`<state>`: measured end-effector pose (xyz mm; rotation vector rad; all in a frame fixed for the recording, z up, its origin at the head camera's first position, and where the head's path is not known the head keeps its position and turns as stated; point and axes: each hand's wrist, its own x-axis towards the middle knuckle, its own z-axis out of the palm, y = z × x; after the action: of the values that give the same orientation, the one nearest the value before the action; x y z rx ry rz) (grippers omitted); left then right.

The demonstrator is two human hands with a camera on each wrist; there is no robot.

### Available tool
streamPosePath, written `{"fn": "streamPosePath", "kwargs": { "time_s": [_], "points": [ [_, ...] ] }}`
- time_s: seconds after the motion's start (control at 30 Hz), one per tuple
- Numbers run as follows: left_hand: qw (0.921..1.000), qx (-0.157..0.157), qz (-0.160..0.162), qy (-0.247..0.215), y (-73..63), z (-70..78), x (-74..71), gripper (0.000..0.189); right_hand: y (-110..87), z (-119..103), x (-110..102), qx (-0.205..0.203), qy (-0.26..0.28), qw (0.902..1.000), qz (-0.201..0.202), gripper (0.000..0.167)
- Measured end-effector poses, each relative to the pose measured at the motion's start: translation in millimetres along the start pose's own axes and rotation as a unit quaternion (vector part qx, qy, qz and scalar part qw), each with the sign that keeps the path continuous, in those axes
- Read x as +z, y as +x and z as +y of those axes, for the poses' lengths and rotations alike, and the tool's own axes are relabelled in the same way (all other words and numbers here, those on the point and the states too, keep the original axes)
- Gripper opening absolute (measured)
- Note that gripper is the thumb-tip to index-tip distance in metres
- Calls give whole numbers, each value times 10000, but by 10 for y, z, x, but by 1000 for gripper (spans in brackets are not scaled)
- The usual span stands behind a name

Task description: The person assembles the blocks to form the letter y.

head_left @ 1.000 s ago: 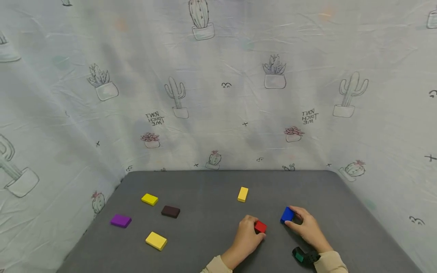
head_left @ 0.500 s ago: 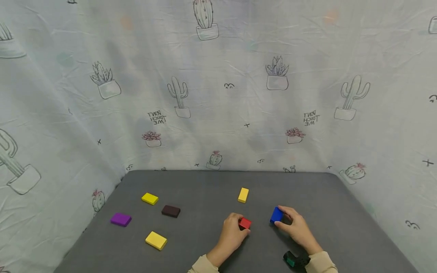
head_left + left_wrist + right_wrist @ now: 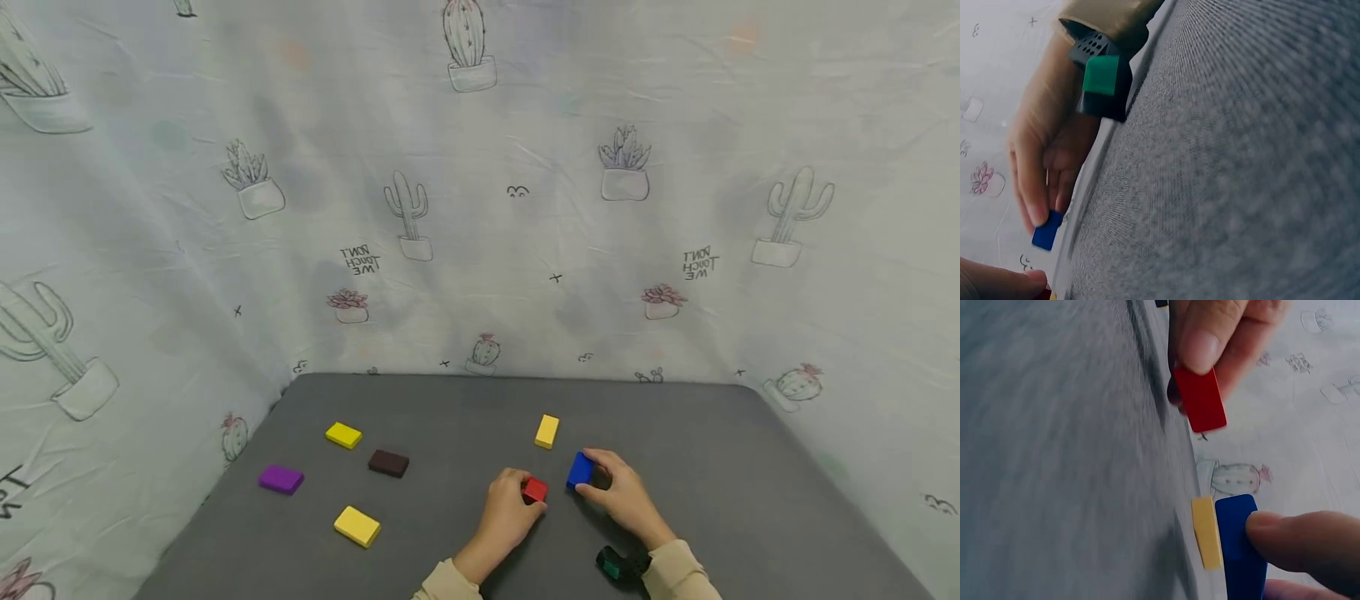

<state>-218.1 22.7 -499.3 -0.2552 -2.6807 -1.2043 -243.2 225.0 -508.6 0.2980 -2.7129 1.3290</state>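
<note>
Cactus-print cloth (image 3: 555, 150) backs the grey tabletop (image 3: 465, 425), its near edge cut off. Roughly midway between side edges, the left hand (image 3: 504, 517) pinches a partly hidden red block (image 3: 536, 490), the right hand (image 3: 624, 498) a blue block (image 3: 580, 471).

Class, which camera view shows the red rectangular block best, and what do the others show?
The right wrist view: the red rectangular block appears large there, one face mostly uncovered. The head view shows it small, in the left hand; the left wrist view, only a sliver at the bottom edge.
</note>
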Motion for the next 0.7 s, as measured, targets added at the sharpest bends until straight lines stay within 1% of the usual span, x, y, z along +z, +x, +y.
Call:
{"fn": "streamPosePath", "kwargs": {
  "time_s": [0.2, 0.23, 0.37, 0.43, 0.7],
  "points": [
    [9999, -36, -60, -87, 26, -29, -33, 40, 121, -77, 186, -84, 73, 9999, -32, 59],
    [9999, -18, -55, -86, 17, -36, -24, 40, 116, -78, 214, -72, 82, 9999, -28, 59],
    [10000, 51, 60, -50, 5, -74, -14, 40, 127, -108, 308, -99, 101, 9999, 35, 58],
    [9999, 41, 92, -8, 7, -89, -19, 39, 142, -127, 344, -135, 71, 9999, 61, 58],
    [9998, -101, 116, -105, 38, -94, -78, 39, 232, -181, 416, -382, -32, 9992, 112, 58]
  ]
}}
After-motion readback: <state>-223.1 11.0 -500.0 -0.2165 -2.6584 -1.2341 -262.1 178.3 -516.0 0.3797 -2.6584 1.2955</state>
